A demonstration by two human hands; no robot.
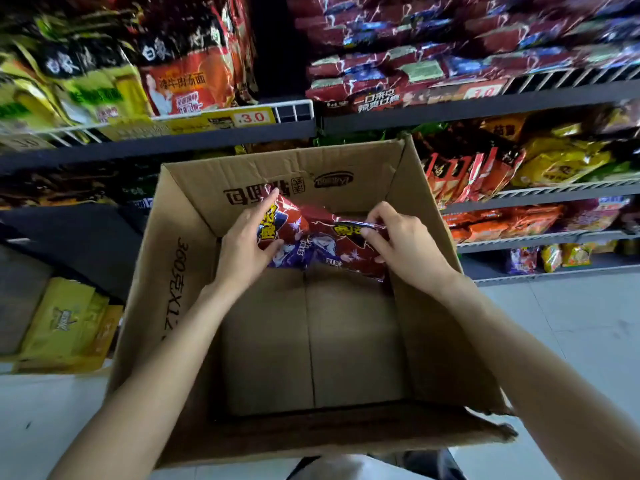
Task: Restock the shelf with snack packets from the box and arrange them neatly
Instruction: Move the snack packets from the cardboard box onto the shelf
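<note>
An open cardboard box stands on the floor below me, its bottom mostly bare. At its far end lie red and purple snack packets. My left hand grips the left packet's edge, thumb on top. My right hand pinches the top edge of the right packet. On the upper right shelf lie stacked rows of the same red and purple packets.
Yellow and orange noodle bags fill the upper left shelf above a 3.0 price tag. Lower right shelves hold red, orange and yellow packets. Yellow packs stand low at left. White tiled floor surrounds the box.
</note>
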